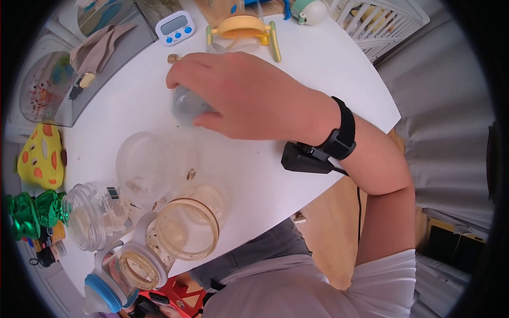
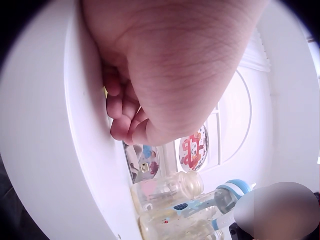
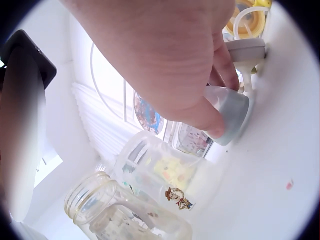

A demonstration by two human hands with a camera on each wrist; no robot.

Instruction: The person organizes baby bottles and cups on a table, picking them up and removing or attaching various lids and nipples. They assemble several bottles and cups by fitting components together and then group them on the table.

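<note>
With fingers and thumb, my right hand [image 1: 249, 95] [image 3: 165, 60] grips a translucent grey-blue cup-like piece [image 1: 190, 105] [image 3: 234, 116] low over the white table. A grey-rimmed part [image 3: 246, 51] stands just beyond those fingers. My left hand [image 2: 165, 70] hangs with loosely curled fingers by the table's edge in the left wrist view, with nothing visible in it. Clear bottles lie at the table's near left: one with an amber rim [image 1: 188, 253], one with a blue collar [image 1: 103, 292] and a wide-mouthed one [image 1: 82, 218]. A frosted container [image 1: 140, 164] is beside them.
A white timer [image 1: 175, 28] and a yellow-handled part [image 1: 241, 25] sit at the table's far side. A yellow spotted toy [image 1: 41, 156] and green shiny objects [image 1: 34, 214] are at the left. A black device [image 1: 305, 159] is under my right wrist, its cable hanging over the edge.
</note>
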